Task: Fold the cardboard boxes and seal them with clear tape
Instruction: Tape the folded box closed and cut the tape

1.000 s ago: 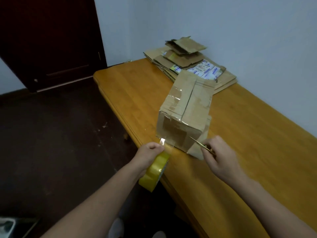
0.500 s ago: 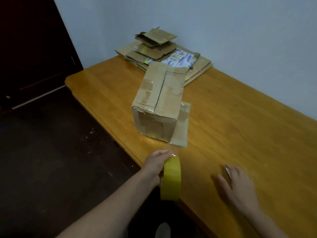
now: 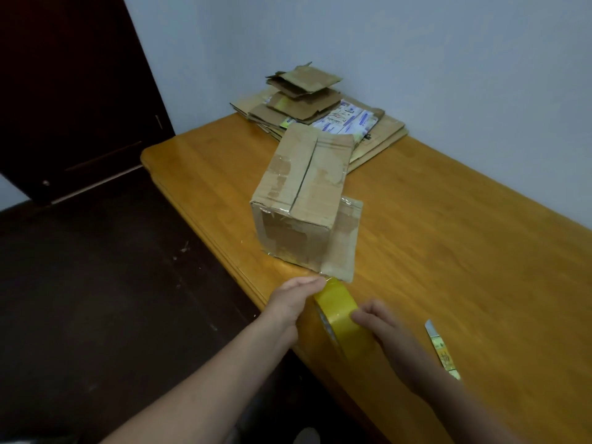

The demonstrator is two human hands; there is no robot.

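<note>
Two hands meet on one roll of tape at the near edge of the wooden surface [image 3: 448, 251], which runs away to the right along the pale wall. At its far corner lies a stack of flattened cardboard [image 3: 307, 100], several sheets deep and not yet folded. In front of the stack, and partly covering its near edge, stands the folded box [image 3: 304, 187]. Its long axis points away from the person toward that stack, and its short end face is turned toward the hands. The top seam runs the same way and already shines with tape. One flap [image 3: 344, 241] stands loose at the box's near right corner, its lower end reaching almost to the roll.

The yellow tape roll [image 3: 341, 310] is held on edge just short of the box, its band in line with the box's length. The left hand [image 3: 293, 304] is the nearer of the two to the box. Its fingers curl over the roll's far end, almost at the flap's bottom corner. The right hand [image 3: 384, 325] sits behind it with fingers bent onto the band. It may be picking at the free end, though blur hides whether any tape is lifted. The box lies straight ahead, with nothing between it and the roll.

To the right of the right hand, a small cutter [image 3: 443, 354] lies on the surface, within easy reach and clear of the path forward.
</note>
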